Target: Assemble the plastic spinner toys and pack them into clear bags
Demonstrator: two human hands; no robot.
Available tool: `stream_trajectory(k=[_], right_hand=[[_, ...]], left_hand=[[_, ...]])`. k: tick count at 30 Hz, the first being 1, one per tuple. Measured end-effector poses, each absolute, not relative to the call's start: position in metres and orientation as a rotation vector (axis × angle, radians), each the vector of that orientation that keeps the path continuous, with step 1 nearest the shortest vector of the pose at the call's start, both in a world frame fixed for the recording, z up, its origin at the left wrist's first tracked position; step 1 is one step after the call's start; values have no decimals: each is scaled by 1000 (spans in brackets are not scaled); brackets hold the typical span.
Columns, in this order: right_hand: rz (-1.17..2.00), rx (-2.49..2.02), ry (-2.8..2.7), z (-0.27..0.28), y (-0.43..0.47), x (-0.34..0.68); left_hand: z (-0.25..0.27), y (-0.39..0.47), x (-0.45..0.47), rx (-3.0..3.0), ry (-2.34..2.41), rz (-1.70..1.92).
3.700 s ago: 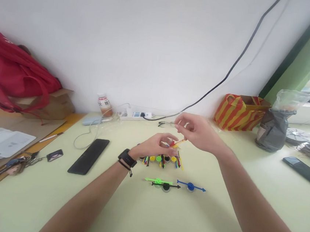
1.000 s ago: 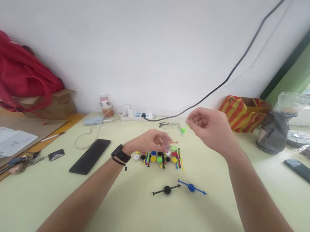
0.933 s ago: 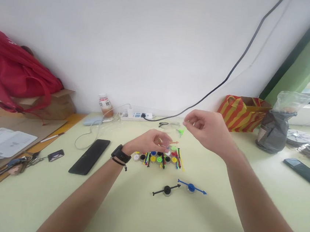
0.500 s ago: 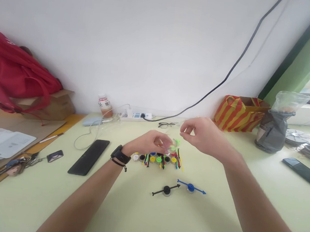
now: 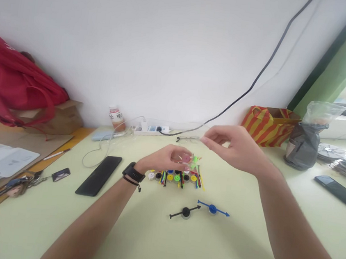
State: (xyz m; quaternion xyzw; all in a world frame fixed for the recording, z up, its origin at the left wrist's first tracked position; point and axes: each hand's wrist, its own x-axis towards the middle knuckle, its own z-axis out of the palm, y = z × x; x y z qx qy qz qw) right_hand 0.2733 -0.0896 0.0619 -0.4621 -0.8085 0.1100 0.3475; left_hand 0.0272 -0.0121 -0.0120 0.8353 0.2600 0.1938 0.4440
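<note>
My left hand (image 5: 173,157), with a black watch on its wrist, has its fingers closed round a small see-through pinkish thing with bright green, spiky edges (image 5: 194,161); its kind is unclear. My right hand (image 5: 225,142) is up to the right of it, thumb and fingers drawn together. Whatever those fingertips hold is too small or faint to name. Below my left hand lie small round bases (image 5: 170,178) in several colours and thin coloured arrows (image 5: 199,177). Closer to me lie a black arrow spinner (image 5: 185,212) and a blue arrow spinner (image 5: 213,209).
Glasses (image 5: 184,139) and a power strip (image 5: 151,130) lie by the wall. A black phone-like slab (image 5: 99,175) is at left, a phone (image 5: 339,192) at right. A striped bag (image 5: 266,125) and a grey bag (image 5: 303,145) stand at the back right.
My right hand has moved slightly up and to the right, away from my left. The pink and green thing stays in my left hand, a little higher.
</note>
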Motion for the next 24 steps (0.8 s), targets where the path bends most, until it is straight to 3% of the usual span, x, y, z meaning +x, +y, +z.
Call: stream_trajectory(k=[14, 24], right_hand=[[177, -1063, -1804, 57, -86, 262], [22, -1185, -1700, 56, -93, 271]], left_hand=[[-23, -29, 45, 1725, 382, 466], [-43, -50, 56, 1463, 668, 750]])
